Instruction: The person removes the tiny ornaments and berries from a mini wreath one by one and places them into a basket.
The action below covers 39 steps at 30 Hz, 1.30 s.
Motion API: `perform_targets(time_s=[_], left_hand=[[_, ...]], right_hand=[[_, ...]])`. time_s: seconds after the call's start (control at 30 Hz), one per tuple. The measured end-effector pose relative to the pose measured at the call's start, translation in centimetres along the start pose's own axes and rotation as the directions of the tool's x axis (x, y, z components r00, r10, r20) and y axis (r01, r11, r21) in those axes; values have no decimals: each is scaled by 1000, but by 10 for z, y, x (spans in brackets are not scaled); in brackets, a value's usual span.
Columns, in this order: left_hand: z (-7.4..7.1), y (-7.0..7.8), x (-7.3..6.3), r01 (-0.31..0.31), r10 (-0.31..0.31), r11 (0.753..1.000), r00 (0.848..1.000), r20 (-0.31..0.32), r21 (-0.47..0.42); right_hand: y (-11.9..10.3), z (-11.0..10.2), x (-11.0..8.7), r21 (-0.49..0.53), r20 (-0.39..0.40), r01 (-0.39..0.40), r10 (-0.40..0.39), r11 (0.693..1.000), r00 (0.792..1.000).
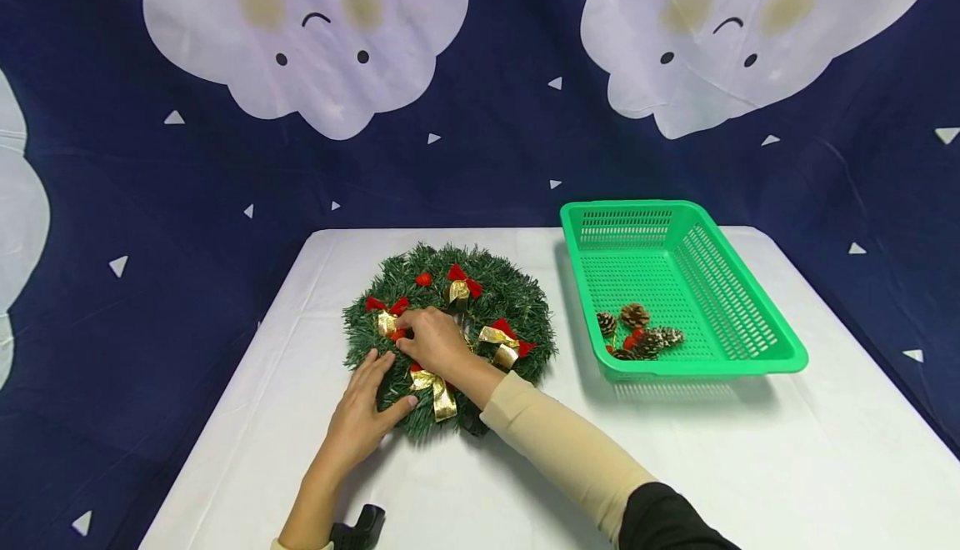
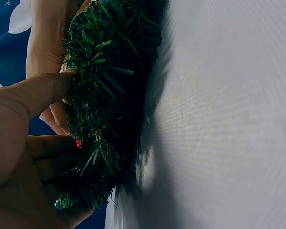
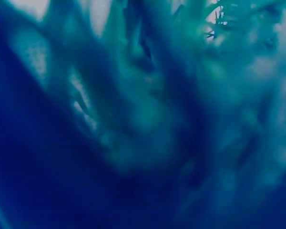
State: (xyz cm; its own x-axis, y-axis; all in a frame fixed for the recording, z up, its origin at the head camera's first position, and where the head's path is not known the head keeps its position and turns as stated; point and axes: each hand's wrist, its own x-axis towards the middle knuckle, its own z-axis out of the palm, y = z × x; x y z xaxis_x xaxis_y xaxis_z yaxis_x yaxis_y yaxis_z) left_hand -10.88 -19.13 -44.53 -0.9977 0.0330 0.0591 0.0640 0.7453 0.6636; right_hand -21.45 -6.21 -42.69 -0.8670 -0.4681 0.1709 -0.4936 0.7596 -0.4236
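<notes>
A green Christmas wreath (image 1: pixel 525 300) lies on the white table, with several red-and-gold bows (image 1: pixel 444 400) and a red berry ornament (image 1: pixel 423 279) among its needles. My right hand (image 1: pixel 435 340) reaches over the wreath's middle and pinches a small red berry ornament (image 1: pixel 397 335) beside the left bow (image 1: pixel 387 322). At the wreath's near left edge rests my left hand (image 1: pixel 362 410), its fingers extended. In the left wrist view, the left thumb (image 2: pixel 52 88) touches the side of the wreath (image 2: pixel 105 90). Blurred green needles (image 3: pixel 148 114) fill the right wrist view.
A green plastic basket (image 1: pixel 720 308) stands to the right, holding several pine cones (image 1: pixel 634 315) and red berries (image 1: pixel 634 337) in its near left corner. Dark blue cloth with cloud shapes (image 1: pixel 307 42) hangs behind the table (image 1: pixel 525 500).
</notes>
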Motion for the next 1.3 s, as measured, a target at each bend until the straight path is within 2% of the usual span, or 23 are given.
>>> perform_targets(time_s=[0.5, 0.7, 0.97, 1.3], left_hand=[[0, -1, 2, -14, 14, 1000, 1000, -2, -3], [0, -1, 2, -6, 6, 1000, 1000, 2, -5], [1, -1, 0, -12, 12, 1000, 1000, -6, 1], [1, -1, 1, -5, 5, 1000, 1000, 2, -3]], right_hand=[[3, 7, 4, -93, -79, 53, -61, 994, 995], [3, 8, 2, -70, -90, 59, -66, 996, 994], [5, 7, -2, 29, -85, 40, -38, 999, 996], [1, -3, -10, 93, -110, 45, -34, 995, 993]])
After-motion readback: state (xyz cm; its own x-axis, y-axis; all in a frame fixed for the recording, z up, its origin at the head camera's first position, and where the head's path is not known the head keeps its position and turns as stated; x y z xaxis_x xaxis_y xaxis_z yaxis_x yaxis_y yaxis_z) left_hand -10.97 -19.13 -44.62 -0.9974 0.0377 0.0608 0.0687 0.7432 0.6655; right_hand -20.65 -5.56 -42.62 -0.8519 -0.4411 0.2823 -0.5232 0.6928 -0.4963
